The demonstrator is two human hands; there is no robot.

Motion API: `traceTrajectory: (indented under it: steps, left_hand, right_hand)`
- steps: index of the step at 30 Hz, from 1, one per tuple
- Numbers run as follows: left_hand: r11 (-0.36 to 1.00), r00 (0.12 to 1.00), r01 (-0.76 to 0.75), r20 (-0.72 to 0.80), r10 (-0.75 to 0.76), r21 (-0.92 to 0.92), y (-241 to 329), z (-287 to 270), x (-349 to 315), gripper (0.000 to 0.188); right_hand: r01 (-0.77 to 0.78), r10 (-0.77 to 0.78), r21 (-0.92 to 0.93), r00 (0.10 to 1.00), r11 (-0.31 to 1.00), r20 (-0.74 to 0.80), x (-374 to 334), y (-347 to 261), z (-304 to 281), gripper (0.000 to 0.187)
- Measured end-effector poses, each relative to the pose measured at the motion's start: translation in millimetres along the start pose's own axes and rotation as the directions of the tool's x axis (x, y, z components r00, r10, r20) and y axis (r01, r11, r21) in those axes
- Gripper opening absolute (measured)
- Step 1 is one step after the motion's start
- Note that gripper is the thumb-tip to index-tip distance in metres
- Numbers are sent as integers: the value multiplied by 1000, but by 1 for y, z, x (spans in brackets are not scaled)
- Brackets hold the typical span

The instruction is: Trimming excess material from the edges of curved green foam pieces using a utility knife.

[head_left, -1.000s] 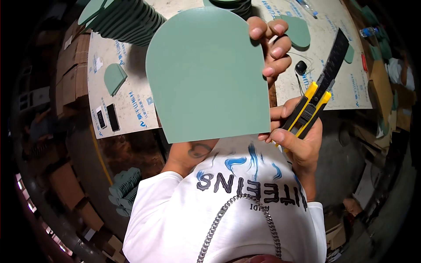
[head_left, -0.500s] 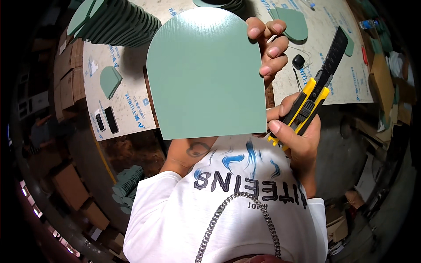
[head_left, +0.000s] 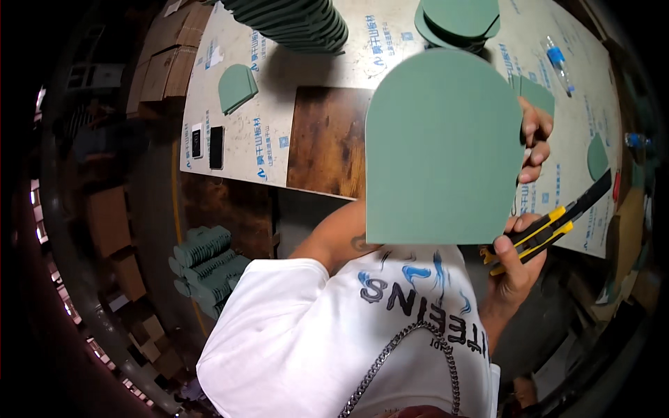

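Note:
A green board point(head_left: 446, 153) with a rounded top and straight lower edge is held up before me, its flat face towards me. My left forearm passes behind it. The fingers of my left hand point(head_left: 535, 139) curl round the board's right edge; the palm is hidden. In my right hand point(head_left: 519, 265) is a yellow and black utility knife point(head_left: 540, 239), its dark blade pointing up and to the right. My right hand is close to the board's lower right corner; whether its fingertips touch the board, I cannot tell.
The white printed table point(head_left: 268, 104) carries a tall stack of green boards point(head_left: 300, 24), another stack point(head_left: 460, 21), small green pieces point(head_left: 237, 88), two phone-like dark objects point(head_left: 217, 148), a brown wood-grain panel point(head_left: 327, 139) and a plastic bottle point(head_left: 557, 63). More green pieces point(head_left: 205, 258) lie lower left. Cardboard boxes point(head_left: 167, 70) stand left.
The board and both hands have shifted right and slightly down in the view. The knife has tilted closer to level. The table has also shifted in view, showing more of the brown panel.

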State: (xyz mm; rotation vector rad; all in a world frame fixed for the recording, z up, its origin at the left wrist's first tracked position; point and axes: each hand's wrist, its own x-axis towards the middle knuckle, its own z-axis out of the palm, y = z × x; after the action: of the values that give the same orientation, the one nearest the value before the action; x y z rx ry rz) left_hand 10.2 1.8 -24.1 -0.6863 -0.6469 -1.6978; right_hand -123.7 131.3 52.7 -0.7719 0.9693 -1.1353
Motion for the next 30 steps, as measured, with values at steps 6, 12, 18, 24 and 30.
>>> traceTrajectory:
  steps: [6, 12, 18, 24, 30]
  left_hand:
    - [978, 970, 168, -197, -142, 125, 29, 2, 1, 60]
    - [793, 622, 597, -694, -362, 122, 135, 52, -11, 69]
    - [376, 246, 910, -958, -150, 175, 126, 28, -22, 54]
    - [743, 368, 477, -874, 317, 470, 135, -59, 23, 36]
    - [717, 327, 376, -808, 490, 587, 142, -114, 61, 24]
  right_hand:
    - [-51, 51, 30, 999, 998, -11, 13, 10, -2, 36]
    - [-82, 88, 90, 993, 993, -74, 39, 10, -32, 32]
    - [-76, 74, -3, 976, 997, -203, 125, 17, -51, 18]
    - [-69, 77, 34, 922, 997, -380, 171, 51, -123, 14]
    - [-222, 232, 72, 893, 972, -386, 165, 88, -172, 16]
